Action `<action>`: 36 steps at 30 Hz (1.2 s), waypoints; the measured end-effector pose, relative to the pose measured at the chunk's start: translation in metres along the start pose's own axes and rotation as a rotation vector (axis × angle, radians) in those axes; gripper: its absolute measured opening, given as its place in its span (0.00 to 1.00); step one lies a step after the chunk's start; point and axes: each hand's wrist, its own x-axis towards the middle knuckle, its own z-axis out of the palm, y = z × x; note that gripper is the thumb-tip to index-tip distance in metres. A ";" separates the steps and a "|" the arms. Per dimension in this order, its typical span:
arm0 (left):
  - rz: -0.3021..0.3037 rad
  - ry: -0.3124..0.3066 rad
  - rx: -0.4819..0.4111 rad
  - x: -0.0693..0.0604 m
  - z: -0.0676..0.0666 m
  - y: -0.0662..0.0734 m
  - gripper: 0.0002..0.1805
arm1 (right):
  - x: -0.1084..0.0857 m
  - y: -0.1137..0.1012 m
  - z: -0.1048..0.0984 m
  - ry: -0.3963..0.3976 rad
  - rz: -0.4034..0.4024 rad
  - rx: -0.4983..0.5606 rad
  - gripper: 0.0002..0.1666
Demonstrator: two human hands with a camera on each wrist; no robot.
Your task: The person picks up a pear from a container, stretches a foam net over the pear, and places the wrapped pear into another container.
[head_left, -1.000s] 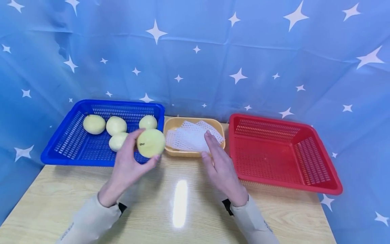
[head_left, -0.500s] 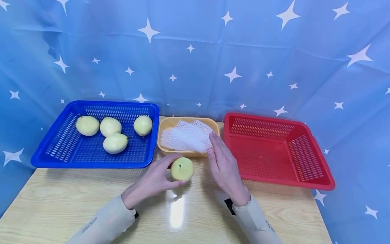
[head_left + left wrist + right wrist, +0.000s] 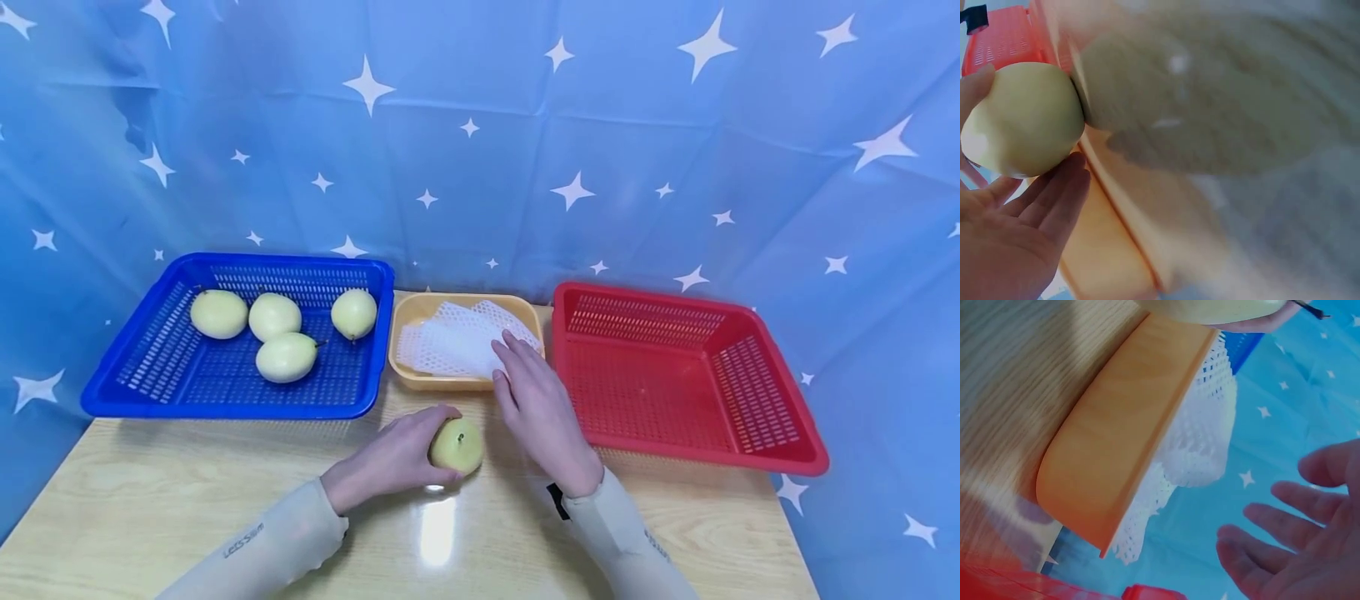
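Note:
In the head view my left hand (image 3: pixel 397 457) holds a pale yellow-green pear (image 3: pixel 457 446) at the table in front of the small yellow tray (image 3: pixel 442 384). Its thumb and fingers lie around the fruit's sides, and the stem faces up. The left wrist view shows the same pear (image 3: pixel 1025 122) between thumb and fingers. White foam net sleeves (image 3: pixel 450 340) lie loosely piled in the tray. Over the tray's right front edge hovers my right hand (image 3: pixel 542 421), fingers extended toward the sleeves. In the right wrist view its fingers (image 3: pixel 1285 531) are spread, apart from the netting, holding nothing.
A blue basket (image 3: pixel 225 412) with several more pears (image 3: pixel 287 357) stands left of the tray. To the right stands a red basket (image 3: pixel 645 392), its floor bare. A starry blue curtain (image 3: pixel 480 167) hangs behind the wooden table (image 3: pixel 150 500).
My left hand has carried the pear from above the blue basket rightward and down to the table before the tray. The right hand has shifted only slightly near the sleeves.

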 end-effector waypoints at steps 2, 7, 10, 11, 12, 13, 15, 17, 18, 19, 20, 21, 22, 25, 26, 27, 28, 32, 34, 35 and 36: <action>0.011 -0.002 0.025 0.000 0.000 0.001 0.40 | 0.004 0.001 0.004 -0.004 -0.024 -0.048 0.25; 0.027 -0.007 0.035 -0.003 0.001 0.002 0.43 | 0.012 0.002 0.015 -0.005 -0.091 -0.136 0.25; 0.029 -0.011 0.016 -0.008 0.001 0.001 0.48 | 0.015 0.003 0.020 0.013 -0.104 -0.179 0.25; 0.032 -0.008 0.007 -0.009 0.000 0.001 0.49 | 0.015 0.003 0.021 0.015 -0.094 -0.198 0.24; 0.037 -0.002 -0.002 -0.011 -0.001 0.001 0.50 | 0.016 0.004 0.022 0.018 -0.080 -0.223 0.24; 0.043 0.008 -0.009 -0.013 -0.003 0.001 0.51 | 0.016 0.004 0.023 0.018 -0.064 -0.248 0.23; 0.054 0.046 -0.016 -0.017 -0.008 0.001 0.47 | 0.017 0.005 0.023 0.020 -0.030 -0.280 0.19; 0.059 0.106 -0.024 -0.020 -0.014 0.002 0.41 | 0.017 0.007 0.023 0.028 -0.013 -0.288 0.15; 0.064 0.143 -0.030 -0.021 -0.017 0.002 0.36 | 0.017 0.007 0.022 0.039 -0.009 -0.282 0.13; 0.069 0.186 -0.042 -0.022 -0.019 0.002 0.31 | 0.017 0.008 0.021 0.048 -0.006 -0.266 0.11; 0.078 0.235 -0.067 -0.022 -0.022 0.002 0.26 | 0.017 0.008 0.020 0.062 -0.002 -0.247 0.10; 0.091 0.285 -0.097 -0.022 -0.023 0.002 0.21 | 0.017 0.008 0.019 0.075 0.003 -0.230 0.09; 0.104 0.338 -0.127 -0.022 -0.025 0.002 0.16 | 0.016 0.009 0.017 0.088 0.009 -0.212 0.09; 0.167 0.487 -0.215 -0.020 -0.027 0.003 0.09 | 0.016 0.010 0.011 0.129 0.026 -0.156 0.09; 0.187 0.527 -0.235 -0.019 -0.028 0.004 0.09 | 0.016 0.011 0.008 0.145 0.030 -0.141 0.10; 0.204 0.563 -0.245 -0.018 -0.028 0.005 0.10 | 0.016 0.012 0.006 0.160 0.033 -0.129 0.10; 0.218 0.595 -0.248 -0.016 -0.029 0.007 0.11 | 0.016 0.013 0.004 0.176 0.033 -0.116 0.11; 0.222 0.664 -0.226 -0.007 -0.035 0.014 0.21 | 0.016 0.016 -0.003 0.231 0.028 -0.077 0.12; 0.192 0.673 -0.194 0.000 -0.039 0.017 0.26 | 0.015 0.018 -0.005 0.240 0.034 -0.057 0.12; 0.171 0.670 -0.184 0.004 -0.040 0.019 0.28 | 0.014 0.018 -0.006 0.242 0.040 -0.048 0.12; 0.153 0.666 -0.175 0.007 -0.041 0.021 0.29 | 0.014 0.018 -0.006 0.241 0.050 -0.036 0.13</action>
